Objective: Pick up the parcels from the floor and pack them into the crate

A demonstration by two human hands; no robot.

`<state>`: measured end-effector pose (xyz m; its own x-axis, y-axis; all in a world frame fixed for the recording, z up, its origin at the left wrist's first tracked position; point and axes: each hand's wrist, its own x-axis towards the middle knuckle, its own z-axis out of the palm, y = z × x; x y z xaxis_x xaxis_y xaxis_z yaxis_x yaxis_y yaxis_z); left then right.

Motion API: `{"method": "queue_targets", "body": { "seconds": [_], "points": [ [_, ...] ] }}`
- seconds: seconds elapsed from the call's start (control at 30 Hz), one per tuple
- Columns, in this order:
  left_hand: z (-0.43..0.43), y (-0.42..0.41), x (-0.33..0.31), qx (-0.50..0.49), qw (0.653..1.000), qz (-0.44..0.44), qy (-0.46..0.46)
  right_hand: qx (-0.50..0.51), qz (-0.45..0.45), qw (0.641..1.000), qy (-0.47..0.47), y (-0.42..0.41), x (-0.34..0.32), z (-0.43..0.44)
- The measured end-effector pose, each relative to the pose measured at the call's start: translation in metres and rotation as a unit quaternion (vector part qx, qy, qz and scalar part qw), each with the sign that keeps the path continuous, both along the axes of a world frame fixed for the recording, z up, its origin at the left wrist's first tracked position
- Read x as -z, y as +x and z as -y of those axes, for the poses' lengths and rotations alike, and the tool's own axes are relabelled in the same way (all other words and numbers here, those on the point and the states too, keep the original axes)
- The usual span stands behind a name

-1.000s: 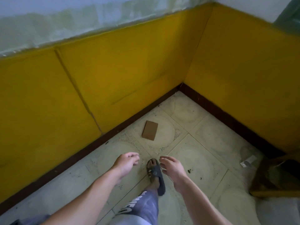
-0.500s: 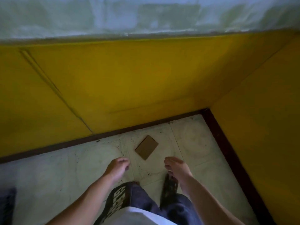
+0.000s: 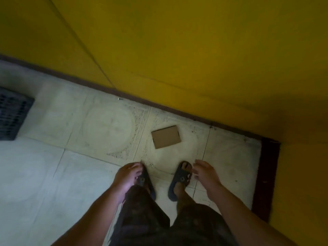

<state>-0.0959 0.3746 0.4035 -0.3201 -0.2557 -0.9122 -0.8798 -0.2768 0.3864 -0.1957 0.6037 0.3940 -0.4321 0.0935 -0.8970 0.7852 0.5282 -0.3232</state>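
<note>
Closer now than half a second ago: both feet planted just short of the parcel [image 3: 166, 137], flat on the floor tile [image 3: 53, 174] near the yellow wall [image 3: 195, 50]. Left hand [image 3: 128, 176] and right hand [image 3: 204, 172] hang loosely curled, empty. Dark crate [image 3: 12, 118] sits far left, well apart

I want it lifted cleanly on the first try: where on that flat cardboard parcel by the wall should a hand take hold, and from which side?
Probably pinch across the two short edges of the cardboard parcel, coming straight down from above. It lies flat on the tiled floor with all four edges clear. The right hand, empty, looks nearest.
</note>
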Motion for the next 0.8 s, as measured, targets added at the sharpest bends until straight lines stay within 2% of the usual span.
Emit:
{"method": "queue_targets", "body": {
  "seconds": [0.13,0.3,0.47,0.57,0.8],
  "points": [
    [-0.022,0.0,0.075,-0.017,1.0,0.018,-0.01,-0.064,-0.001,0.997,0.041,-0.016,0.085,-0.012],
    [-0.036,-0.017,0.197,-0.056,0.997,0.055,-0.02,-0.113,0.0,0.993,0.041,-0.032,0.206,-0.011],
    [-0.036,-0.037,0.323,-0.068,0.993,0.093,-0.021,-0.111,-0.008,0.993,0.038,-0.046,0.325,-0.002],
    [-0.038,-0.052,0.39,-0.087,0.993,0.081,-0.004,-0.104,-0.006,0.994,0.032,-0.058,0.391,0.006],
    [-0.035,-0.091,0.497,-0.051,0.996,0.066,-0.007,-0.128,-0.033,0.987,0.087,-0.092,0.491,0.022]
  ]
}}
